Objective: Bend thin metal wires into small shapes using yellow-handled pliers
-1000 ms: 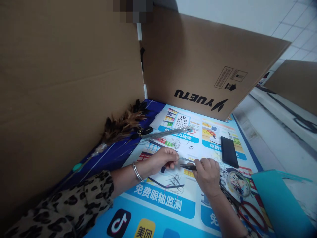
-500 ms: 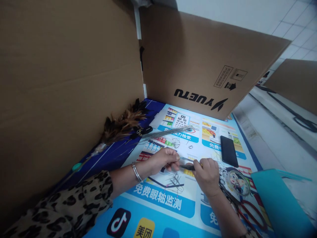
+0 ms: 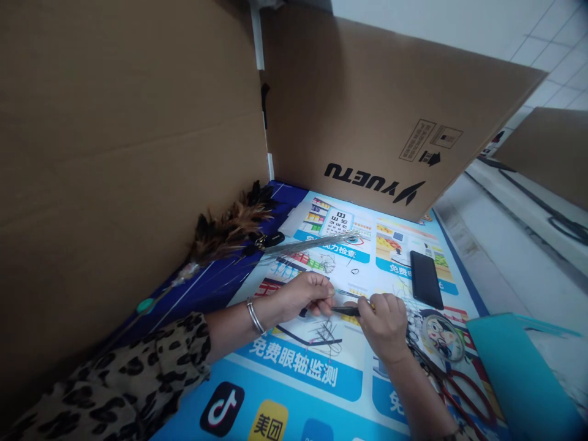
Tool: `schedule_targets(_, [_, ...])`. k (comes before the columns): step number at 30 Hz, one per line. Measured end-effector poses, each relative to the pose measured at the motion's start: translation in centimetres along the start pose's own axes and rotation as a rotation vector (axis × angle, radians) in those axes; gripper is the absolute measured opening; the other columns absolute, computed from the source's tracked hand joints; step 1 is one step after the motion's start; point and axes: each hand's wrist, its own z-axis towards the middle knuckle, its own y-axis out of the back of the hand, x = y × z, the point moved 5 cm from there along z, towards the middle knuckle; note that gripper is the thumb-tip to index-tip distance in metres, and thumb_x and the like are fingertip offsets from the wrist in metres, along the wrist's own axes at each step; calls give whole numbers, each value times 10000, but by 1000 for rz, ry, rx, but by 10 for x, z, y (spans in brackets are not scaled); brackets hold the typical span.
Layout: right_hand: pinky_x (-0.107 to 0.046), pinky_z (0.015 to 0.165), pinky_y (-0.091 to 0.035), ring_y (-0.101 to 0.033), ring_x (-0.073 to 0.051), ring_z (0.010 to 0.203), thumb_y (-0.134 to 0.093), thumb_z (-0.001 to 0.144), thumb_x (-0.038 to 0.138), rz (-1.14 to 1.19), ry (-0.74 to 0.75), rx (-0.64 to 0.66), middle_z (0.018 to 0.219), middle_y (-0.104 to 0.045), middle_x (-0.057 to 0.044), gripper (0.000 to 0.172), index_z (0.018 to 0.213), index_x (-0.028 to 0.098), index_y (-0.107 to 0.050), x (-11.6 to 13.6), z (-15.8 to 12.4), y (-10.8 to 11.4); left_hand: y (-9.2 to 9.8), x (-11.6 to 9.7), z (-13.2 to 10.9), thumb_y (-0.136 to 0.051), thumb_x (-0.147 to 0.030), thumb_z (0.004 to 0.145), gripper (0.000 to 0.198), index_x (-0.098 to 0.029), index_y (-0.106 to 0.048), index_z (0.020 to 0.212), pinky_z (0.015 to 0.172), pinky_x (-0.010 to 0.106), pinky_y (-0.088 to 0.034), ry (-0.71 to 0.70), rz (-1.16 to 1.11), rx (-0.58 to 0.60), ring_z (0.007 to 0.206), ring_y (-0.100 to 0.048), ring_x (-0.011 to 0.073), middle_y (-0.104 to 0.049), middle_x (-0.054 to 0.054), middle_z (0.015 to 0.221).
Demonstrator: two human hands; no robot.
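My right hand [image 3: 384, 324] is closed round a pair of pliers [image 3: 345, 310], whose dark jaws point left. The fingers of my left hand [image 3: 315, 295] are pinched together at the tips of those jaws. A thin wire [image 3: 349, 293] runs between the two hands just above the pliers; its left end goes into my left fingers. Beneath and in front of the hands lies a loose heap of short wire pieces [image 3: 325, 334]. Farther back is a bundle of long straight wires [image 3: 316, 242], with a small dark ring [image 3: 354, 271] nearer to me.
A black phone [image 3: 426, 280] lies to the right. Red-handled scissors [image 3: 466, 395] and a roll of tape [image 3: 442, 338] are beside my right forearm. Brown feathers [image 3: 232, 226] rest along the left cardboard wall [image 3: 128, 135]; another cardboard panel [image 3: 367, 110] stands at the back.
The view shifts very slightly. Both hands keep nearly the same pose, with the pliers still at my left fingertips.
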Motion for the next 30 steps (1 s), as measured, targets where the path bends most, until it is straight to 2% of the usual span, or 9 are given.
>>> schedule_targets(10, [-338, 652, -236, -371, -166, 702, -527, 831, 296, 39, -16, 9, 655, -458, -35, 105, 792, 219, -586, 0, -1, 0, 0, 4, 1, -636, -364, 701, 259, -110, -589, 721, 453, 170, -422, 26, -28, 20, 551, -603, 106, -634, 38, 642])
schedule_targets(19, [-347, 642, -221, -352, -165, 670, -539, 823, 328, 7, -8, 26, 607, -432, -26, 204, 657, 210, -541, 1, 0, 0, -1, 2, 0, -631, -351, 707, 246, -111, -577, 711, 461, 182, -431, 6, -17, -3, 526, -588, 96, -634, 38, 656])
schedule_targets(26, [-342, 630, -218, -344, -176, 668, -511, 827, 277, 23, -3, 66, 603, -425, -34, 243, 596, 201, -503, 4, 4, -1, 0, -7, -2, -593, -353, 740, 234, -124, -544, 747, 474, 200, -437, -83, 82, -50, 510, -563, 90, -633, 43, 680])
schedule_targets(30, [-332, 648, -243, -371, -189, 710, -543, 786, 251, 92, -25, 165, 659, -476, -47, 139, 658, 199, -530, 4, 3, -10, -1, -13, -3, -545, -330, 772, 198, -134, -542, 742, 487, 205, -437, -156, 239, -77, 496, -542, 85, -621, 25, 642])
